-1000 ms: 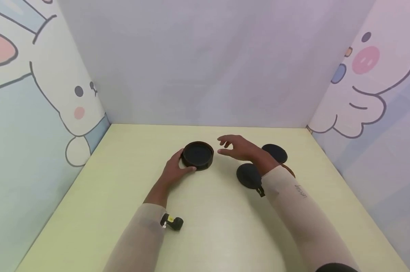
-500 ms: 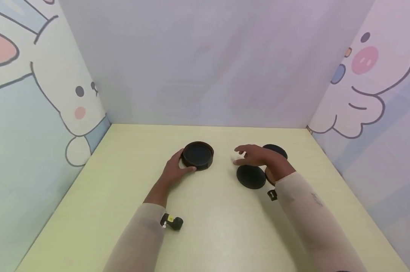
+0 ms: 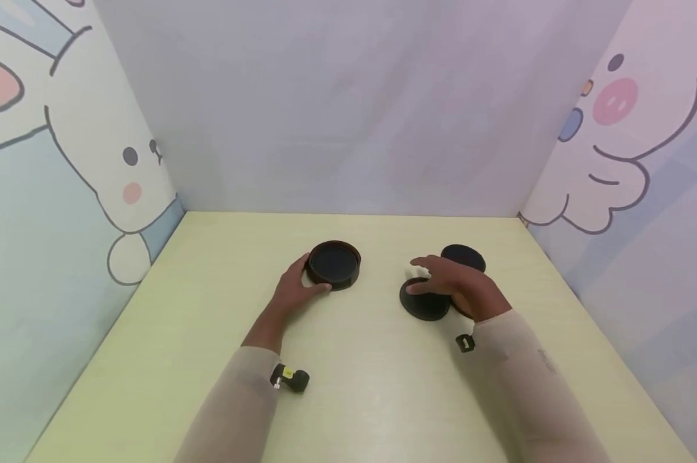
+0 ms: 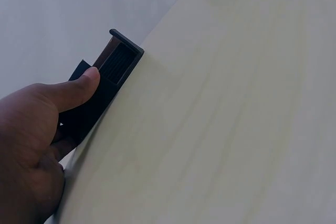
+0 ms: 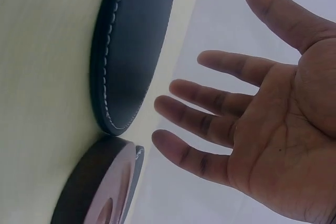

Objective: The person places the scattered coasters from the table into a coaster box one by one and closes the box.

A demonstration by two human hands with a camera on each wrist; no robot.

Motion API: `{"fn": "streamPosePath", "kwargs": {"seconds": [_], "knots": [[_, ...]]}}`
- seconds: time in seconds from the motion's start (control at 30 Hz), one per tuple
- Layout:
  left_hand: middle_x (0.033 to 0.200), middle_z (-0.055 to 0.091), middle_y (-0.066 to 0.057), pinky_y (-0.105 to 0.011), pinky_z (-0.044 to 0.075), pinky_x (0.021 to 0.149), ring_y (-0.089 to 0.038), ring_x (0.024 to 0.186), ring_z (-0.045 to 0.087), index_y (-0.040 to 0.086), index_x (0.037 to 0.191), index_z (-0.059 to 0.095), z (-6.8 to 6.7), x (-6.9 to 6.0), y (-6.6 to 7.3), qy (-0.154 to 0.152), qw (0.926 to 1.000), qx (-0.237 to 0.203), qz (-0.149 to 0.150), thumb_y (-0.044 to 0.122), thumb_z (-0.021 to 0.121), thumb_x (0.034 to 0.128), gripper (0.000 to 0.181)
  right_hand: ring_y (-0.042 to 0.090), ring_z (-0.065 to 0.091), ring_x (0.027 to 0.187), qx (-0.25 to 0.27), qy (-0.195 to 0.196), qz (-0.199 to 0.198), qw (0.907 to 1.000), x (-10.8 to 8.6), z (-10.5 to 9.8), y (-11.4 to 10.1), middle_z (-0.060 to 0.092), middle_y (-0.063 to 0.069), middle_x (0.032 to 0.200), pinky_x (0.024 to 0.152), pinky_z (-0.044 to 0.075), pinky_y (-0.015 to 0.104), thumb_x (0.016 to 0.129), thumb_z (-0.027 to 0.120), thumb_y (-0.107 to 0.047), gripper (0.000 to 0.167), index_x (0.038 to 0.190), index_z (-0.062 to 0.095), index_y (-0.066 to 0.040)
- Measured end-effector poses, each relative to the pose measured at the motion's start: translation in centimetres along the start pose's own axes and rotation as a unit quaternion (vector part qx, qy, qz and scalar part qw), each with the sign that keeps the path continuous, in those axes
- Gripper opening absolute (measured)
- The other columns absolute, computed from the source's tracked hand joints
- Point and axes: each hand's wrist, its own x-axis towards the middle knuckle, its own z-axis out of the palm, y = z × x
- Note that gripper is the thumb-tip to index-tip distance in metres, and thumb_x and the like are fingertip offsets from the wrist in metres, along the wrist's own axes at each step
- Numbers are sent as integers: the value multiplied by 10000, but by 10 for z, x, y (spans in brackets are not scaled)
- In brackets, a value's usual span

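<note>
My left hand [image 3: 293, 289] grips a round black coaster holder [image 3: 334, 265] standing on the table, its thumb on the near side and fingers on the left. In the left wrist view the holder [image 4: 118, 64] shows a slot in its side wall. A black disc lies inside it. My right hand [image 3: 449, 278] hovers above a round black coaster [image 3: 425, 308], fingers extended and apart, holding nothing. White stitching edges this coaster [image 5: 139, 40] in the right wrist view. Beside it lies a brown-faced disc [image 5: 110, 187], mostly hidden under my right hand in the head view.
Another black coaster [image 3: 463, 256] lies behind my right wrist. The pale yellow table [image 3: 348, 386] ends at a grey back wall [image 3: 348, 116]; side walls carry cartoon animals. Small black wrist cameras sit at both cuffs, the left one [image 3: 293, 378] plainest.
My right hand has moved right and toward me, away from the holder, to above the near coaster. My left hand has kept its grip on the coaster holder, unmoved.
</note>
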Motion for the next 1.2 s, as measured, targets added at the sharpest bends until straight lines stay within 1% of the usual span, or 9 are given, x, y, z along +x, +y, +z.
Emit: {"fn": "streamPosePath", "kwargs": {"seconds": [0.1, 0.3, 0.43, 0.57, 0.67, 0.9, 1.03, 1.13, 1.2], "knots": [[1778, 337, -216, -589, 258, 1383, -423, 1675, 284, 35, 1730, 260, -1, 0, -1, 15, 10000, -10, 15, 372, 866, 949, 1044, 493, 259, 1652, 173, 81, 70, 9998, -3, 4, 1, 287, 245, 1767, 1315, 314, 694, 1011, 766, -473, 895, 1715, 344, -118], [1779, 334, -216, -584, 254, 1385, -420, 1677, 279, 31, 1729, 258, -2, 0, -1, 16, 10000, 0, 31, 377, 865, 951, 1045, 462, 120, 1698, 1357, 73, 256, 9904, -10, 14, 3, 173, 207, 1817, 1355, 259, 664, 990, 827, -320, 922, 1730, 310, -128], [1777, 338, -216, -585, 254, 1385, -421, 1676, 283, 33, 1728, 263, -2, -1, 0, 45, 10000, -20, 28, 365, 870, 947, 1044, 462, 138, 1692, 1313, 190, 103, 9911, -13, 17, 6, 192, 222, 1807, 1354, 250, 669, 970, 848, -293, 935, 1720, 324, -103], [1778, 336, -216, -593, 257, 1383, -426, 1676, 281, 36, 1729, 263, -1, 0, 0, 33, 10000, -47, 38, 368, 873, 945, 1047, 479, 163, 1684, 772, 265, -83, 9966, -13, 18, 10, 204, 244, 1797, 1332, 265, 698, 954, 862, -331, 965, 1717, 327, -84], [1778, 341, -209, -591, 255, 1383, -421, 1677, 279, 42, 1729, 268, -1, 0, -1, 41, 10000, -73, 36, 371, 877, 940, 1049, 484, 239, 1664, 70, 354, -144, 9992, -13, 20, 15, 268, 237, 1779, 1286, 329, 714, 938, 865, -424, 978, 1712, 357, -109], [1771, 349, -218, -596, 259, 1381, -428, 1672, 288, 32, 1725, 273, 1, 0, -2, 80, 9999, -87, 78, 367, 878, 939, 1048, 377, 506, 1524, -944, 563, 36, 9939, -16, 27, 17, 461, 84, 1711, 1101, 501, 643, 872, 845, -627, 998, 1689, 429, -232], [1772, 348, -217, -597, 263, 1379, -428, 1672, 288, 32, 1726, 269, 1, 0, -1, 72, 9999, -63, 44, 369, 873, 945, 1043, 374, 611, 1380, -1404, 673, -159, 9877, -17, 34, 10, 557, 113, 1613, 1031, 501, 664, 827, 880, -631, 1017, 1649, 482, -184], [1773, 350, -211, -594, 259, 1381, -422, 1674, 286, 39, 1727, 272, 1, -1, 0, 69, 9999, -97, 12, 370, 877, 941, 1045, 406, 618, 1293, -1489, 665, -275, 9862, -17, 37, 4, 584, 193, 1541, 1004, 448, 699, 811, 923, -548, 1009, 1617, 505, -108], [1774, 349, -210, -594, 256, 1382, -421, 1676, 283, 42, 1727, 274, 1, -1, 0, 67, 9999, -126, -5, 373, 878, 939, 1047, 411, 615, 1251, -1515, 675, -248, 9858, -17, 39, 1, 588, 210, 1510, 991, 427, 695, 812, 939, -492, 980, 1602, 517, -94]]}}
